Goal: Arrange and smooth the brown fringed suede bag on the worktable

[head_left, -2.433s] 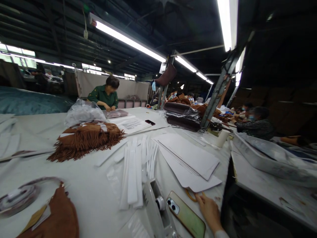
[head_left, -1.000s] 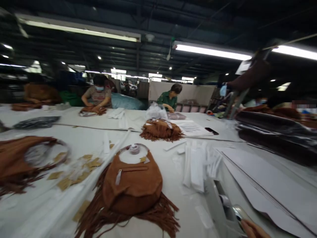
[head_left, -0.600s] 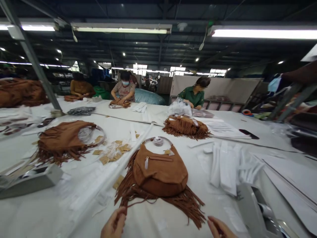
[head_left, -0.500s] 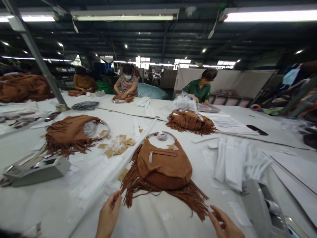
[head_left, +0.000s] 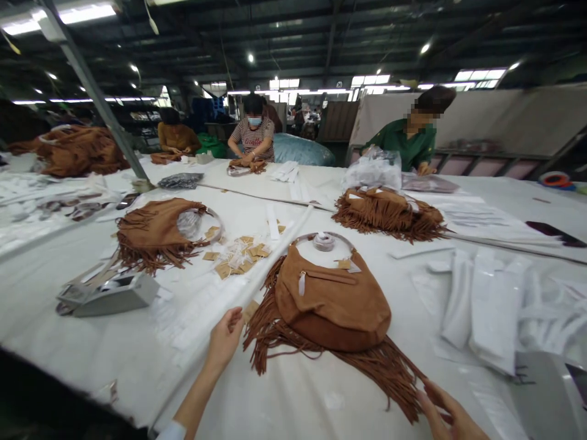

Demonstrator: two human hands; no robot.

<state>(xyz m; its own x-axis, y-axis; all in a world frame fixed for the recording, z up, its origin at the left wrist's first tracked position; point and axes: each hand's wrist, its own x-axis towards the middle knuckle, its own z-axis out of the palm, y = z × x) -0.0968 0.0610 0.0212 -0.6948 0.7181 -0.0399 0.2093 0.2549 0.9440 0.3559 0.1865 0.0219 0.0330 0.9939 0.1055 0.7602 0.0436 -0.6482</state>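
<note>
A brown suede bag (head_left: 334, 299) lies on the white-covered table (head_left: 293, 403), its zip side up and long fringe spread at both lower sides. A pale roll (head_left: 323, 241) sits inside its handle loop. My left hand (head_left: 227, 336) is beside the left fringe, fingers curled together near a tan tag (head_left: 251, 311); what it may hold is too small to make out. At the right fringe's lower end, my right hand (head_left: 447, 409) pinches strands between thumb and fingers.
Left lie another fringed bag (head_left: 158, 229), tan tags (head_left: 238, 260) and a grey tape dispenser (head_left: 112, 294). On the right are white strips (head_left: 495, 305), a second dispenser (head_left: 550, 391) and stacked fringed bags (head_left: 387, 214). Three people work across the table, one in green (head_left: 406, 143).
The view has swung left, shifting the scene rightward. My left hand has moved up alongside the left fringe, away from its lower tips. My right hand stays at the right fringe's end.
</note>
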